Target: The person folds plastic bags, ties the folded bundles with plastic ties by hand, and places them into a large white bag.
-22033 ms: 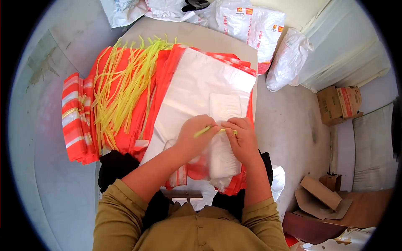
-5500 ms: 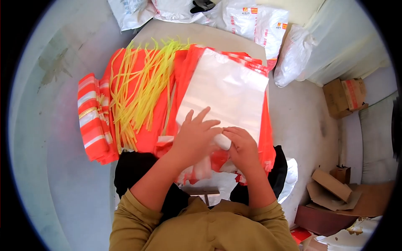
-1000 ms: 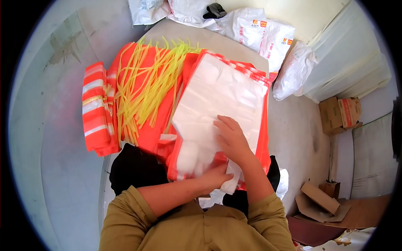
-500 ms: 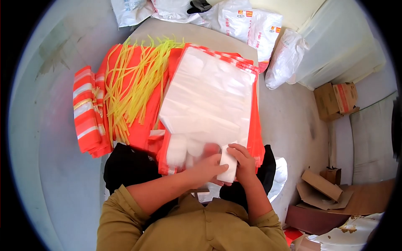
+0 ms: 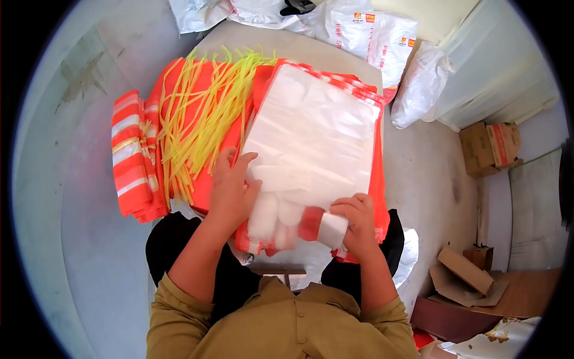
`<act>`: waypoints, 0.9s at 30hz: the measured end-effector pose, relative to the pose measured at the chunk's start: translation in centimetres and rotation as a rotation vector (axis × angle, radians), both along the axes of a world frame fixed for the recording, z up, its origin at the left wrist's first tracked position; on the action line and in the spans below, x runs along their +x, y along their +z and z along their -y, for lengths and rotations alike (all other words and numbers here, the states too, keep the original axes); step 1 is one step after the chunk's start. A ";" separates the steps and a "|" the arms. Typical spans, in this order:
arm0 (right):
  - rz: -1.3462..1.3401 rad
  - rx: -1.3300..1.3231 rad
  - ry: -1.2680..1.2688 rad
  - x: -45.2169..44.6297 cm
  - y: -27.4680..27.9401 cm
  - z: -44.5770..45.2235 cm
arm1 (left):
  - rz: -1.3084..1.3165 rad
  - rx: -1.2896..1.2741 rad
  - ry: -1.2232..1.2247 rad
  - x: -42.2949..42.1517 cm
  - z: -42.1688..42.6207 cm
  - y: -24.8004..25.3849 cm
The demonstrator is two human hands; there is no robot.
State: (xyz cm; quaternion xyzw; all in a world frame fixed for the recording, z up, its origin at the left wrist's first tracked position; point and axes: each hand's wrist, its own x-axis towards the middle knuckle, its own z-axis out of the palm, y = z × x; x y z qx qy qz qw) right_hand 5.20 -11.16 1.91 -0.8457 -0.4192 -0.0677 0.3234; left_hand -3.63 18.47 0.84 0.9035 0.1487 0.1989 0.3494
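Note:
A stack of flat, pale translucent sheets with red edges (image 5: 317,137), apparently plastic bags, lies in front of me. My left hand (image 5: 232,188) is at the stack's left edge, fingers spread and holding nothing. My right hand (image 5: 357,222) is curled at the near right of the stack, gripping a small folded white piece (image 5: 333,231) by its right side. Left of that piece is a round reddish patch (image 5: 310,223). Several whitish rounded shapes (image 5: 263,216) show along the stack's near edge; I cannot tell what they are.
Yellow-green strips (image 5: 200,119) lie over red material (image 5: 179,81) to the left. Beside them is a tied red-and-white striped bundle (image 5: 128,158). White sacks (image 5: 388,51) stand behind. Cardboard boxes (image 5: 487,146) sit on the right, with open cardboard (image 5: 466,281) nearer me.
My left hand has let go of the folded white piece and moved left to the stack's edge, opening out. My right hand keeps the piece. The view has shifted slightly.

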 end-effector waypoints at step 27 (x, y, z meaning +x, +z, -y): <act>-0.220 -0.068 0.106 4.7 1.1 -8.9 | -0.005 -0.438 -0.021 1.3 -0.1 0.2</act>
